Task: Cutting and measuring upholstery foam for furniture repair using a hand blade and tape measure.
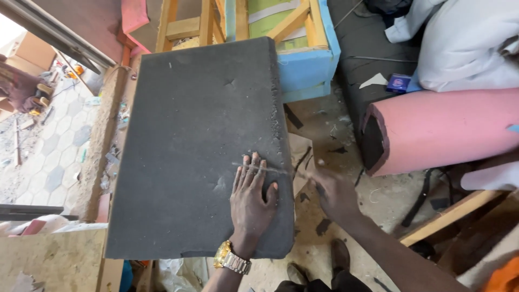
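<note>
A large slab of dark grey foam (194, 146) lies flat, its top a coarse, porous surface marked with small dents, pale scuffs and a ragged, crumbly right edge; a small notch is missing from its near edge. The left hand (251, 200), with a gold wristwatch (231, 258) on the wrist, rests palm down on the foam near its right edge, fingers spread and flat, gripping nothing. The right hand (334, 190) sits just off the foam's right edge, closed around a thin blade (265, 167) that lies across the left fingertips; the motion blur hides the exact grip. To the right lies a pink foam roll (443, 130), and beyond the slab a blue-padded wooden frame (303, 59).
</note>
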